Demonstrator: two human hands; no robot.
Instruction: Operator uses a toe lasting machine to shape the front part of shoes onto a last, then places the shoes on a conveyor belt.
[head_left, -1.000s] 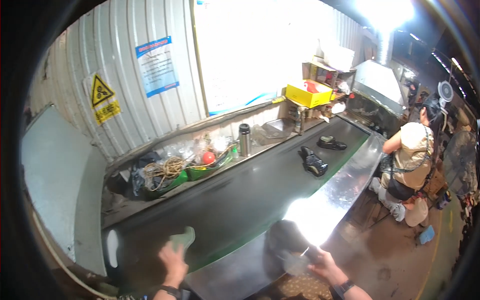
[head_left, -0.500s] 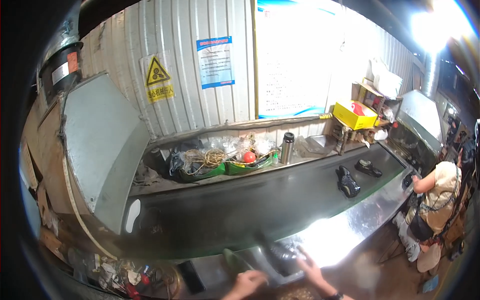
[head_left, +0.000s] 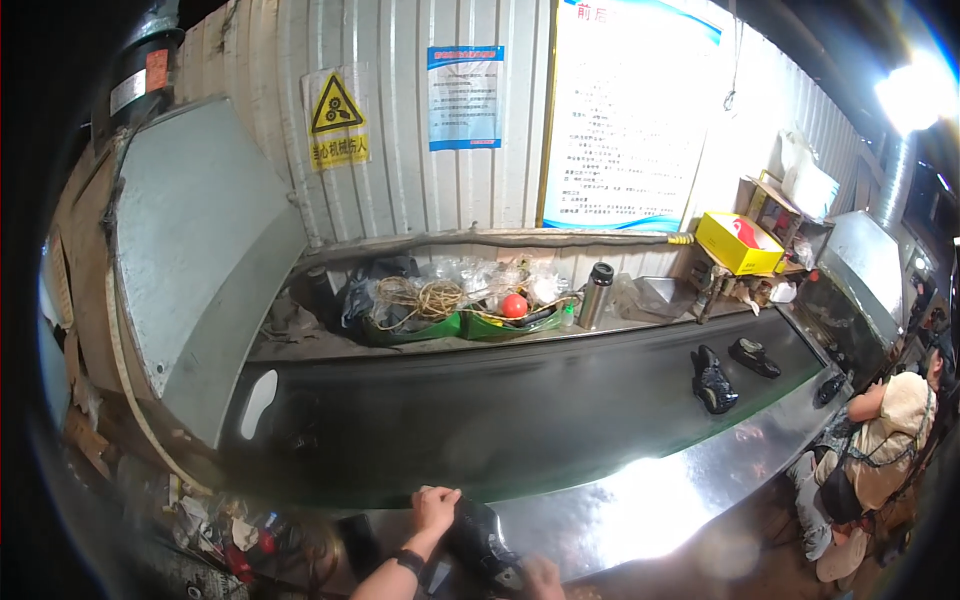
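Note:
A black shoe (head_left: 482, 540) stands tilted at the near edge of the metal-rimmed bench, between my two hands. My left hand (head_left: 435, 510), with a dark band on its wrist, has its fingers closed at the upper left end of the shoe. My right hand (head_left: 543, 578) is close to the shoe's lower right end; its fingers are smeared by motion, so their grip is unclear. A dark flat rectangular thing (head_left: 358, 545) lies left of my left forearm.
A dark conveyor belt (head_left: 480, 420) runs across, carrying a white insole-shaped piece (head_left: 259, 404) and two black shoes (head_left: 714, 380). Behind stand green-edged bins (head_left: 420, 328) and a steel flask (head_left: 596, 297). A co-worker (head_left: 885, 430) sits at the right. Clutter (head_left: 235, 535) fills the near left.
My left hand has moved left and up, and my right hand left and down. The black shoe is now between them, farther left. The whole view has shifted slightly.

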